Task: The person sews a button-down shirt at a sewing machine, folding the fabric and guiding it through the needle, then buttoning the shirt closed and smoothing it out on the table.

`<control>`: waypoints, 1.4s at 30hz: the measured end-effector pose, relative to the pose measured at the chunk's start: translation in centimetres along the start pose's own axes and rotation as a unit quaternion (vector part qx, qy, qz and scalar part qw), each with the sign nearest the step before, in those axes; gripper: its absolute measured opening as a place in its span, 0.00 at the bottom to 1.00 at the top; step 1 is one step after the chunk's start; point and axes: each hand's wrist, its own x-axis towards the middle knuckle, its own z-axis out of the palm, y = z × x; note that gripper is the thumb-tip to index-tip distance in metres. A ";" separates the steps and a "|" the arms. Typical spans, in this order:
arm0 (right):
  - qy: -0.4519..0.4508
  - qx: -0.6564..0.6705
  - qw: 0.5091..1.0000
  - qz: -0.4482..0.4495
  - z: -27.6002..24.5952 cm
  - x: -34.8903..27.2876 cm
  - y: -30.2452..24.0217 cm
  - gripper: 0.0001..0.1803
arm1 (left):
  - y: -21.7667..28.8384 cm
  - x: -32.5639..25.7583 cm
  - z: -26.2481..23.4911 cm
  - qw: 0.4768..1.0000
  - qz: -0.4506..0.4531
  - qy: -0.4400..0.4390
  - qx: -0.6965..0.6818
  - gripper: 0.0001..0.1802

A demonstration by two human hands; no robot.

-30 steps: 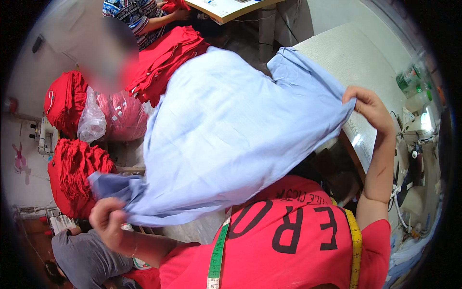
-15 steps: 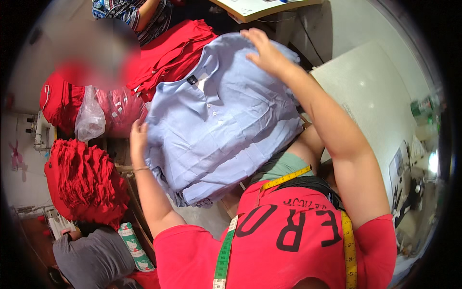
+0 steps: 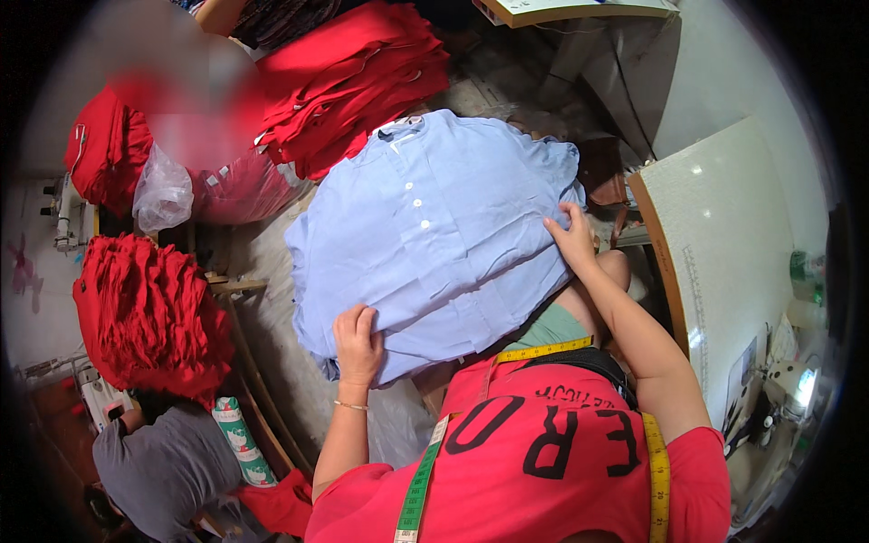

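Note:
A light blue buttoned shirt lies spread out in front of me over a pile of like cloth, its collar away from me and its hem near my lap. My left hand is at the lower left of the shirt, fingers bent and closed on the fabric near the hem. At the right side of the shirt, my right hand rests on its edge with the fingers apart. The pile's underside is hidden. A yellow tape measure hangs down my red top.
Folded red garments are stacked just beyond the shirt. Another red pile stands at left, near a person in grey. A white table borders my right side. A clear plastic bag sits at far left.
The shirt has come down flat, its collar no longer raised. My right hand has moved from the far shoulder to the near right edge; my left hand has moved toward the hem.

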 end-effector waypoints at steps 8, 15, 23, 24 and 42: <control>0.015 0.460 0.886 0.065 -2.0 3.5 1.8 0.09 | -0.3 1.9 -2.8 0.980 -0.168 -0.016 -0.106 0.15; 0.131 0.456 0.879 0.052 -5.4 3.4 3.4 0.13 | 5.5 3.5 -9.0 0.926 -0.094 -0.360 -0.071 0.12; 0.058 0.243 0.968 0.010 -6.5 0.0 6.2 0.09 | 6.3 -1.0 -4.6 0.934 0.021 -0.343 0.098 0.09; 0.068 0.230 0.971 -0.016 -6.4 0.2 6.8 0.10 | 6.5 -1.1 -4.2 0.931 0.025 -0.349 0.105 0.09; -0.327 0.002 0.832 -0.449 -6.0 -11.8 -6.1 0.18 | 12.9 5.5 4.5 0.982 0.160 -0.093 0.031 0.23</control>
